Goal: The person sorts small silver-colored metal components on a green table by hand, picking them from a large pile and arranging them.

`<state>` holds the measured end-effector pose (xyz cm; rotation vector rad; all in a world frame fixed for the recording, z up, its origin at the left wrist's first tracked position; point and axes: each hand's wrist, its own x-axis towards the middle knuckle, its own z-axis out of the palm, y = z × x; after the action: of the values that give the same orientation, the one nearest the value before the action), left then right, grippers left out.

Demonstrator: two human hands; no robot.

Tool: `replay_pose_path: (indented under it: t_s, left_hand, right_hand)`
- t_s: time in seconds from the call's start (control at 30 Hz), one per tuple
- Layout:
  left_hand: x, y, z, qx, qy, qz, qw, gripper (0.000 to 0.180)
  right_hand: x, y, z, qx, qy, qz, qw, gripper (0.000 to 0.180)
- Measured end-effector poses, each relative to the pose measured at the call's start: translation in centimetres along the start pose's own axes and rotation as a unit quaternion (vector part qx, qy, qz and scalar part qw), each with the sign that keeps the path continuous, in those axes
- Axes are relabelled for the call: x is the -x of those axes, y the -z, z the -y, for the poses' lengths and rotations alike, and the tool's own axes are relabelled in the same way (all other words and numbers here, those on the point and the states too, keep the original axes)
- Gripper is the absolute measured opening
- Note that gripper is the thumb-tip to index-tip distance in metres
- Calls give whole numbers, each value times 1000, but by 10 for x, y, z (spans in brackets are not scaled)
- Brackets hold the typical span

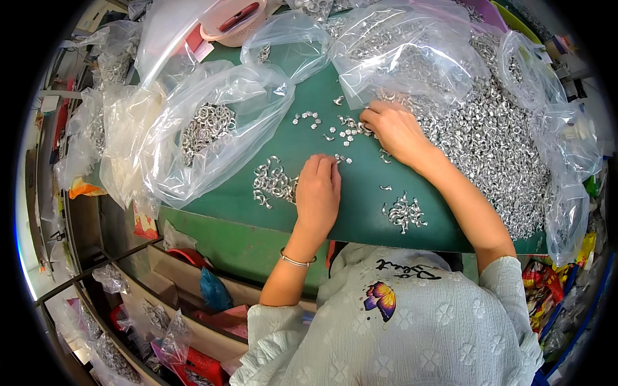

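My left hand (318,191) rests on the green tabletop (257,215), fingers curled together, with small silver metal pieces (343,159) at its fingertips. Beside its wrist side lies a loose pile of curved silver pieces (273,182). Farther to the right, my right hand (396,132) has its fingers bent and drawn together over a cluster of small flower-shaped silver pieces (349,133). What either hand pinches is too small or too covered to name. An arc of similar pieces (308,118) lies left of that cluster. Nearer my body sits another small pile of curved pieces (404,213).
A large heap of silver pieces (496,148) spreads over the table's right side, partly under a see-through plastic bag (399,51). On the left, an open plastic bag (257,138) holds silver rings (209,128). A pink tub (225,32) stands behind. Below are cluttered drawers (174,283).
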<state>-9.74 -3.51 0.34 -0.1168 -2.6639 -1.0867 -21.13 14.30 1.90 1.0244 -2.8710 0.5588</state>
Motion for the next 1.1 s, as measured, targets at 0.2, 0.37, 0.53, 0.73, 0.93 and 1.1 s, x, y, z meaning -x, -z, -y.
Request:
replay_pose_path:
  t_s: [0.2, 0.37, 0.53, 0.73, 0.93, 1.1]
  left_hand:
    - [7, 2, -4, 34, -8, 2, 999, 21]
    - [10, 7, -12, 146, 99, 7, 984, 18]
    - [13, 0, -1, 436, 243, 84, 862, 19]
    - [14, 4, -11, 683, 320, 108, 647, 28]
    - [15, 16, 1, 638, 327, 113, 688, 25]
    - [-52, 44, 27, 331, 186, 61, 923, 28]
  right_hand:
    - [0, 13, -6, -122, -71, -3, 990, 10]
    - [27, 24, 25, -258, 13, 65, 964, 11]
    - [40, 5, 57, -258, 63, 102, 959, 13]
    - [44, 7, 71, -272, 51, 17, 961, 15]
    - [26, 8, 43, -302, 0, -19, 953, 29]
    - [-6, -15, 33, -117, 82, -85, 986, 37]
